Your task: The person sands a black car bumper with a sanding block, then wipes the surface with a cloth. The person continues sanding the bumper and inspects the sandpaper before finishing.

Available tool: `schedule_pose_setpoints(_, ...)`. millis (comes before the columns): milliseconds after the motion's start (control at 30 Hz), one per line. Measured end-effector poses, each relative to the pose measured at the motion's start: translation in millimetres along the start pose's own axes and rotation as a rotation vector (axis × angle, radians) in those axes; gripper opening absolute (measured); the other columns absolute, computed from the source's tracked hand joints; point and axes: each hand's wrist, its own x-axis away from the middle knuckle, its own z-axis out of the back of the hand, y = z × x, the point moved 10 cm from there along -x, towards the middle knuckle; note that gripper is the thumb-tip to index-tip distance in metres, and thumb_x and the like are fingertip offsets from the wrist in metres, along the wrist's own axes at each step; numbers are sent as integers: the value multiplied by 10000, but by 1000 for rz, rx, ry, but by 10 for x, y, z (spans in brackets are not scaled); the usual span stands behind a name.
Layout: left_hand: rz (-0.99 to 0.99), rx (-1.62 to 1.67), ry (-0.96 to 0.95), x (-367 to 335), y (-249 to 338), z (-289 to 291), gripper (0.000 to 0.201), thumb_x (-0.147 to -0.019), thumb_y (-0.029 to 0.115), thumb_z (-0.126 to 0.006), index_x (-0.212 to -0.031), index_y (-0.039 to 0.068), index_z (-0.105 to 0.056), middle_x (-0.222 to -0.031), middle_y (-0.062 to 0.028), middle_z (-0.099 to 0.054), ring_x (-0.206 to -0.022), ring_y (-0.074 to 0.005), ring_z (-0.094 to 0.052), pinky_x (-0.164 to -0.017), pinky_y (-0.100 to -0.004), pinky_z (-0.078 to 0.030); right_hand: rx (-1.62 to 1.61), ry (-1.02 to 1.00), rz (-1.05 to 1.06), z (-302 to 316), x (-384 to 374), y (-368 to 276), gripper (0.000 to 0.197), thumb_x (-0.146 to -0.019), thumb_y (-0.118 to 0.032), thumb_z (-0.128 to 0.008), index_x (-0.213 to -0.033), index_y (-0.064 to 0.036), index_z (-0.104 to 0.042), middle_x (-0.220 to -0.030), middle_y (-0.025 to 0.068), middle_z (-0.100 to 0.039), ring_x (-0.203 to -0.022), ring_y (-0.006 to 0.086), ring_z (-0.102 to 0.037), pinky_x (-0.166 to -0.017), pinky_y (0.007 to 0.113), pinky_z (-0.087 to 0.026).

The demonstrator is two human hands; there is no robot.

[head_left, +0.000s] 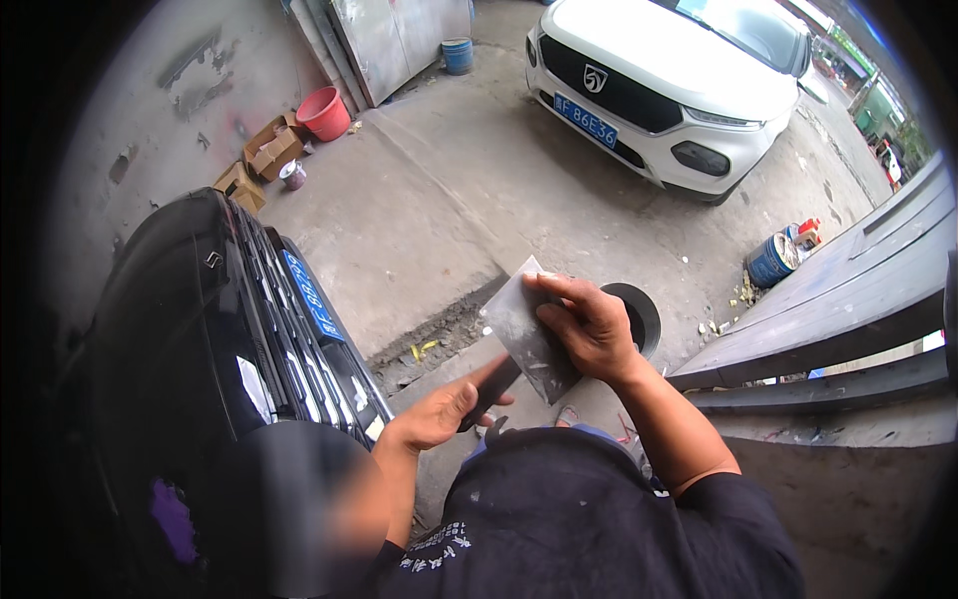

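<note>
My right hand (599,334) grips a thin grey sheet (524,334) by its right side, fingers and thumb closed on it. The sheet is pale and rather see-through at its upper corner, darker and smudged lower down. In my left hand (429,417), lower and to the left, is a dark, flat, narrow strip (493,391), held between the thumb and the fingers behind it. The strip's upper end lies close to the sheet's lower left edge; whether they touch I cannot tell. Both hands are in front of my dark shirt (559,499).
A black car (160,329) stands close on the left, a white car (639,60) ahead. Beyond my right hand is a round black tub (644,314). A blue bucket (770,262) stands by the grey panels (848,290) at right. A red bucket (323,115) and cardboard boxes (271,148) line the wall.
</note>
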Motion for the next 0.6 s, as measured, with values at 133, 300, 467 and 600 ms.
schedule_pose_setpoints(133, -362, 430, 234, -86, 283, 211, 1047, -823, 781, -416, -1566, 147, -39, -1537, -120, -305, -1374, -275, -375, -1086, -445, -371, -182, -50, -284, -329, 334, 220, 386, -908, -13, -616, -1289, -6, -556, -1216, 124, -649, -1129, 181, -607, -974, 319, -470)
schedule_pose_setpoints(300, -549, 469, 375, -160, 308, 223, 983, -803, 826, -367, -1535, 192, -197, -1491, -182, -384, -1338, -312, -428, -1106, -461, -366, -579, -38, -519, -784, 551, 355, 343, -957, -59, -598, -1291, -7, -543, -1266, 93, -612, -1148, 158, -570, -984, 317, -465)
schedule_pose_setpoints(467, -583, 255, 404, -151, 405, 80, 997, -816, 829, -322, -1509, 116, -245, -1474, -107, -394, -1337, -250, -422, -1099, -427, -363, -670, 128, -544, -584, 232, 336, 302, -946, -70, -609, -1240, -4, -578, -1207, 90, -637, -1148, 170, -573, -1005, 318, -445)
schedule_pose_setpoints(600, -594, 288, 458, -163, 418, 211, 1041, -802, 838, -326, -1536, 119, -161, -1470, -114, -394, -1348, -241, -397, -1117, -417, -330, -625, 41, -633, -813, 620, 386, 366, -938, -60, -612, -1292, -5, -537, -1236, 107, -627, -1174, 184, -566, -1030, 340, -433)
